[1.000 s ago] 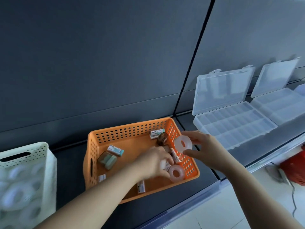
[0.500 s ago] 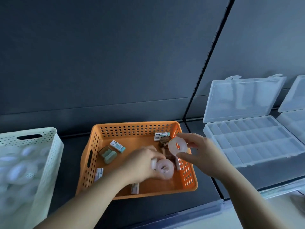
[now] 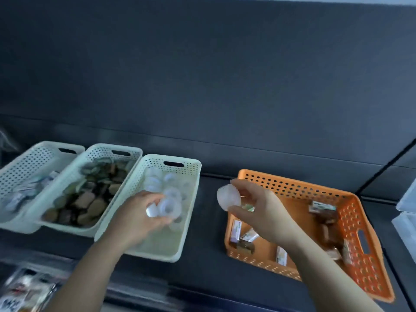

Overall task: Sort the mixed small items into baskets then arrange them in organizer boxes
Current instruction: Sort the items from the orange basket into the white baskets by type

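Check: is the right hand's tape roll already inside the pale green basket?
No, the right hand holds its tape roll between the pale green basket and orange basket.

Four baskets stand on the dark shelf (image 3: 209,262) — three pale green ones (image 3: 193,167) in a row left of one orange basket (image 3: 292,183). Two hands (image 3: 135,219) show. Beyond the orange basket's right edge, clear organizer boxes (image 3: 407,212) — count unclear.

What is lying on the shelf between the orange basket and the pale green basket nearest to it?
Nothing lies there: the head view shows bare dark shelf between the orange basket and the pale green basket.
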The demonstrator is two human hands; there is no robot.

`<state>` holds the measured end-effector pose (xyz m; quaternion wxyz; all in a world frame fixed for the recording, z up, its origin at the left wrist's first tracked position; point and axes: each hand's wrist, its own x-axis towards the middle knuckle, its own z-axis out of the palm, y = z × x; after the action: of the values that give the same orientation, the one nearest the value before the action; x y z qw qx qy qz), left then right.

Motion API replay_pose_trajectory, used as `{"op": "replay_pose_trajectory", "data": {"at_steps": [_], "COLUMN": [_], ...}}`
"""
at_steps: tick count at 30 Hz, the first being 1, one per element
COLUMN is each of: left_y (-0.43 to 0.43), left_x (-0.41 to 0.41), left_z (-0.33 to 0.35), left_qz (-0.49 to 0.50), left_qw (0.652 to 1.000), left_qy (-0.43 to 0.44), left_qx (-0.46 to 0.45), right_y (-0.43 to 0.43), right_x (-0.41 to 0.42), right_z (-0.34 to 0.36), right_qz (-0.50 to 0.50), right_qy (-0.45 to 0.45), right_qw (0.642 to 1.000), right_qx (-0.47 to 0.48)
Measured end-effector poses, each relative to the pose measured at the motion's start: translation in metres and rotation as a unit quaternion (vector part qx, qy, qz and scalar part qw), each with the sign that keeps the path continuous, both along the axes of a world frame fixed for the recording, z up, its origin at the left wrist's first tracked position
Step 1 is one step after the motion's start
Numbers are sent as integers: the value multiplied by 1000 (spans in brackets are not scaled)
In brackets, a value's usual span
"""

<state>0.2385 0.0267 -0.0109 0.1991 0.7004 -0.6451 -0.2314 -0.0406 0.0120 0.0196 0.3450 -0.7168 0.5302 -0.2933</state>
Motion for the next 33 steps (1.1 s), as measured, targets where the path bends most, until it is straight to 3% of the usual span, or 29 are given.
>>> {"op": "replay_pose_trajectory", "data": {"at_steps": [4,6,12,15,18,23,27,30,33], "left_y": [3,2,-10,-16,-20,-28,-42,-51,-57], "left_x": [39,50,65,67,72,55,-1,-57,-117], "left_z": [-17,-21,-14,-21,-31,-18,4,11,9], "left_qz": [-79,-93,-64,-95,-118,-105,-152,-239,-333], "left_qw": [990,987,997,993,990,987,973,958,941], "left_qy": [-83,-84,25,-8,-72,-42,32,63,17], "left_qx": [82,97,27,69,14,-113,-172,-144,-62], "right_y": [-4,-6,-1,-2,-1,10,17,18,18], "right_x": [58,79,117,128,132,97,32,-26,-74], "right_z": [-7,-16,-33,-40,-39,-24,-13,-14,-25], "right_qz": [49,61,132,156,161,71,-43,-115,-119], "right_qy": [-7,27,198,259,272,160,168,193,225], "right_qw": [998,997,971,953,949,984,984,974,962], "right_qx": [36,41,13,-7,-16,-27,-43,12,96]}}
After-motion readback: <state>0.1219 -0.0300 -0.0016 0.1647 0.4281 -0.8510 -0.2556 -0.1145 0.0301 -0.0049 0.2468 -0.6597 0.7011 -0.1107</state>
